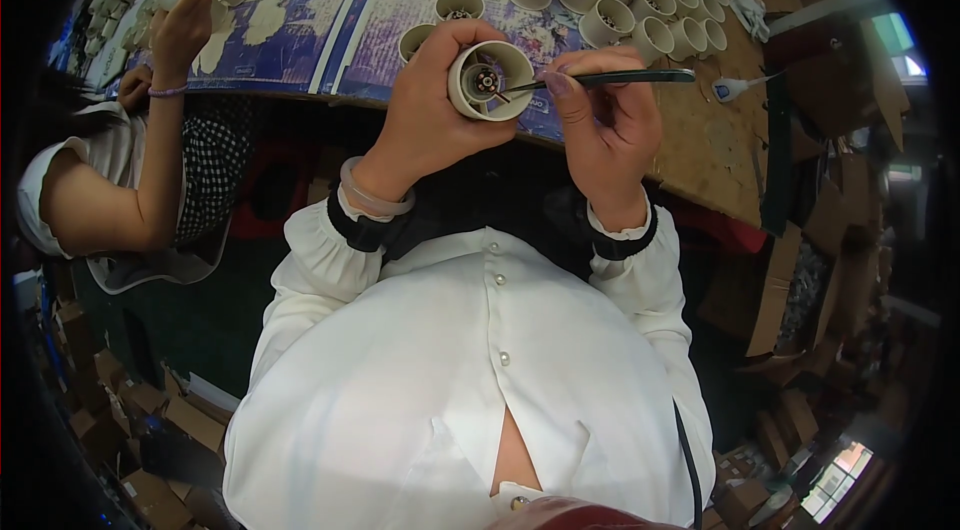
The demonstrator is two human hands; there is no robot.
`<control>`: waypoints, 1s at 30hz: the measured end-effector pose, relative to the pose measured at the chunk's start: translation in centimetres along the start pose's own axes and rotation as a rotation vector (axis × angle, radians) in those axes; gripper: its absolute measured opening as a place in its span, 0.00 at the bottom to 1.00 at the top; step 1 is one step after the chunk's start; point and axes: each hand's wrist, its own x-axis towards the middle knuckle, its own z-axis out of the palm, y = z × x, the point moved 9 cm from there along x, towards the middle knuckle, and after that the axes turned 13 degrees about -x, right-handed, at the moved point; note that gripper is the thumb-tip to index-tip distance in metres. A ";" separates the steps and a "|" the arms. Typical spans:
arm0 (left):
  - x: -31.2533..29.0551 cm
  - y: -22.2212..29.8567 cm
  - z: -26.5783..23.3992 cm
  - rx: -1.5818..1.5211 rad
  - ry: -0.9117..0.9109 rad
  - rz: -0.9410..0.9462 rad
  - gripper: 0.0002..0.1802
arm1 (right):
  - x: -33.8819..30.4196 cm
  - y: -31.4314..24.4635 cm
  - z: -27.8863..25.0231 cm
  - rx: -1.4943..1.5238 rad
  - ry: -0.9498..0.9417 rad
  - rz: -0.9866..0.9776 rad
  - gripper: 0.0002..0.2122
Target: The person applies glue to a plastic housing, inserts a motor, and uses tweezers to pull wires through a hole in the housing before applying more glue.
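My left hand [418,112] is wrapped round a white cup-shaped housing [521,70], tilted so that its open mouth faces me. Deep inside it shows a small round dark part [487,82] with pale and reddish spots. Between the thumb and fingers of my right hand [618,130] is a slim dark pair of tweezers [640,77], held nearly level. Its thin tip reaches into the housing, close to the round part; whether it touches cannot be made out. Just beyond my left hand, two similar white cups [459,4] stand on the table.
Many more white cups [606,25] with small wires inside crowd the table's far right. A white bottle with a thin nozzle [730,89] lies near the right edge. At left, a co-worker's hand [180,30] holds a white rounded piece. Cardboard boxes [790,290] stand around the floor.
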 end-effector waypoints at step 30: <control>0.0 -0.2 -0.3 -0.067 0.047 0.018 0.32 | 0.2 0.5 -0.4 0.079 0.134 0.157 0.04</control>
